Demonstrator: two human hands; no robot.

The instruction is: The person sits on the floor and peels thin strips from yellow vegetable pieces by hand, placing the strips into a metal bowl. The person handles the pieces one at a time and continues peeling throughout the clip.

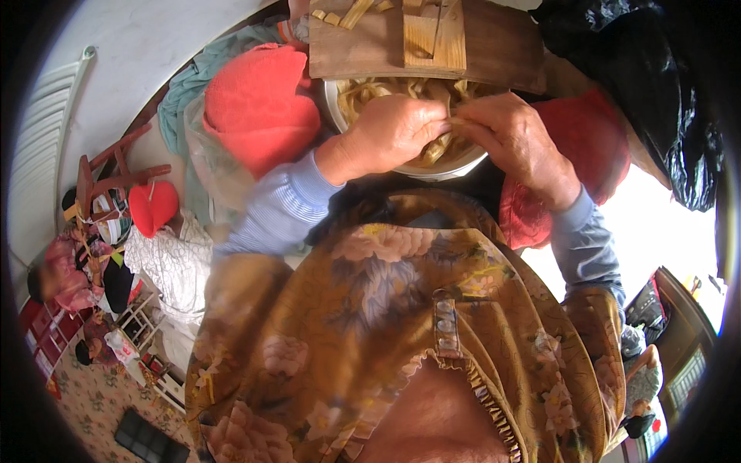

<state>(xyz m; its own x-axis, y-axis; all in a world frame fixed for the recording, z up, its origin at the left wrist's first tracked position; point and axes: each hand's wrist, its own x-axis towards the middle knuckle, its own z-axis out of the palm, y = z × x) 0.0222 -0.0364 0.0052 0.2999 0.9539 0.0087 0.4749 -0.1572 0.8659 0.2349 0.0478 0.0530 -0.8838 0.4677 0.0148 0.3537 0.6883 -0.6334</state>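
My left hand (399,130) and my right hand (512,136) meet over a white basin (331,104). Their fingertips pinch a thin, pale-yellow strip (457,122), mostly hidden by the fingers. Inside the basin lie many curled yellowish strips (370,92) of what looks like plant material. Just beyond the rim is a brown wooden board (359,55). It carries a lighter wooden block (434,40) with a dark slot or blade-like piece in it, and a few small cut pale pieces (331,19) at its left end.
Red cloth (260,110) bulges left of the basin, with more red fabric (570,156) on the right. A black plastic bag (642,87) hangs at upper right. Far left are a wooden stool (116,168) and a seated person (81,266); another person (642,376) is at lower right.
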